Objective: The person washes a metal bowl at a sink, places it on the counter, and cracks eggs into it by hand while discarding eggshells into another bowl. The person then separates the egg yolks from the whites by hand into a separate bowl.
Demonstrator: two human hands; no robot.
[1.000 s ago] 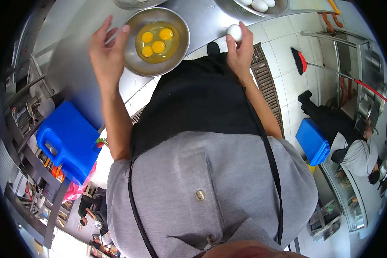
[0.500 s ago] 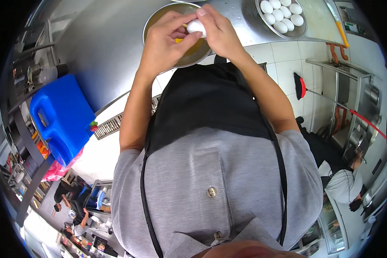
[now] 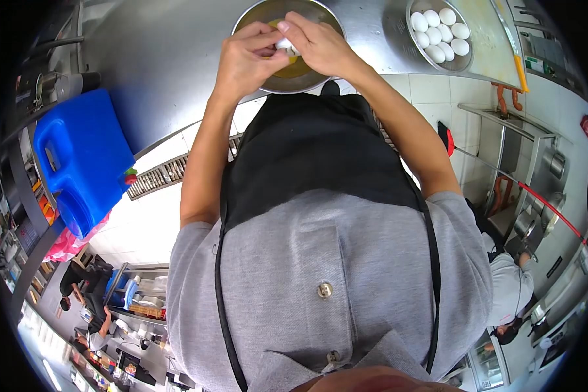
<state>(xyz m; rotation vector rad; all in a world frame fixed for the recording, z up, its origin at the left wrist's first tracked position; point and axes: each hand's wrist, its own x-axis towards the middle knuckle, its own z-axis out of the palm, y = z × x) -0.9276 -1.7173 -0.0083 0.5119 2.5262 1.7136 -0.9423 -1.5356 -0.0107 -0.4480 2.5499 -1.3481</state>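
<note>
Fingers of left hand (image 3: 242, 64) and right hand (image 3: 321, 47) pinch one half-hidden white egg (image 3: 284, 45) over a round steel bowl (image 3: 319, 77). Another metal bowl (image 3: 462, 63) holds ten.

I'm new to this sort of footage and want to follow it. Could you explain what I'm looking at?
No machine here, just a person's left hand and right hand, both bare. The pictures come from one camera worn on the head, looking forward and down, so the grey shirt and black apron fill the middle. The hands together hold a white egg over a metal bowl. That bowl stands on a steel counter; to its right is a second bowl of whole eggs.
</note>
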